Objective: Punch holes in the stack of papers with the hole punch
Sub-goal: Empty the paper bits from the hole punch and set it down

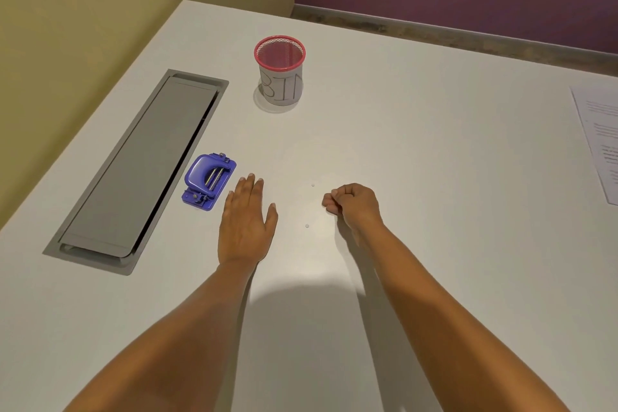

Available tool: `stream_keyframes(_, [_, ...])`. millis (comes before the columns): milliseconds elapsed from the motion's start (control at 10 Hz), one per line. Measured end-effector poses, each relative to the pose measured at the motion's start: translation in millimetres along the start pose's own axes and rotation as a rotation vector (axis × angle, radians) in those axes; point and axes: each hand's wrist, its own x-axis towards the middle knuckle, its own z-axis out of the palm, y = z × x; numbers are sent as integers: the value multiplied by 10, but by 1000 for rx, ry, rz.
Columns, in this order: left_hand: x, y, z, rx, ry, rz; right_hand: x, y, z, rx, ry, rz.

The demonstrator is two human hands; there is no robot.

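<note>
A blue hole punch (pixel 208 181) sits on the white table (pixel 418 150), just right of a grey cable hatch. My left hand (pixel 246 221) lies flat on the table with fingers extended, close to the right of the punch but apart from it. My right hand (pixel 352 204) is curled into a loose fist with fingertips pinched together; whether anything is between them is too small to tell. Two tiny white paper dots (pixel 313 185) (pixel 307 226) lie on the table between my hands. A printed stack of papers (pixel 600 140) lies at the far right edge, partly cut off.
A red mesh cup (pixel 280 70) wrapped in paper labelled "BIN" stands at the back centre. The long grey cable hatch (pixel 140 170) is set into the table on the left. Yellow wall on the left, purple wall behind.
</note>
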Motion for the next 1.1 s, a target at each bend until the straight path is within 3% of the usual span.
stream_keyframes(200, [3,9,-4,2,-4,7,64,-49,32,-128,-17,-63])
stream_keyframes(400, [4,6,-8,6,-1,-5,161,-45,214,-363,50,-205])
stream_keyframes(600, [8,15,-11,1,1,-6,211,-40,325,-501,113,-232])
stream_keyframes(800, [9,11,3,9,0,-7,192,21,393,-721,54,-299])
stream_keyframes(900, [8,3,7,14,-4,-7,174,-37,329,-721,-6,-295])
stream_keyframes(1100, [10,9,2,10,-5,-2,28,-87,98,-430,-197,-82])
